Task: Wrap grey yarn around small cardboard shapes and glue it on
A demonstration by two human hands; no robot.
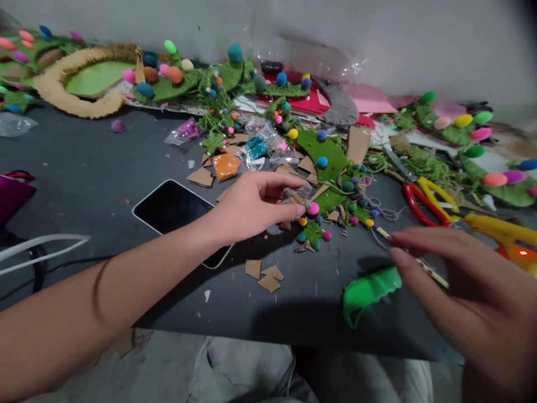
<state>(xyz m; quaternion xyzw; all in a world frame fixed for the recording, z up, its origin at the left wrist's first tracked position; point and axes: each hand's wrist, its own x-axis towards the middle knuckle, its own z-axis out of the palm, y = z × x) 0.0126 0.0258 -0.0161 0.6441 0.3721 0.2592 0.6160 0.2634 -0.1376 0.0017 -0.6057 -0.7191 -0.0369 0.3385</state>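
My left hand [251, 204] is closed in a pinch on a small piece wrapped in grey yarn [298, 193]. A pink pompom [312, 208] shows at its thumb tip. A thin strand of the yarn runs rightward from the piece. My right hand [457, 280], blurred, has thumb and forefinger brought together where the grey strand reaches the fingertips. A patterned pencil-like stick [436, 274] passes behind those fingers. Below them lies a green toothed plastic piece [369, 291]. Between the hands sits a small green shape with colourful pompoms [312, 230].
A phone [172, 204] lies under my left forearm. Cardboard scraps [268, 277] are scattered in front. Scissors [425, 196] and a yellow glue gun [503, 235], its red light on, are at the right. Green pompom-covered wreath pieces [180, 81] and a beige ring [79, 61] line the wall.
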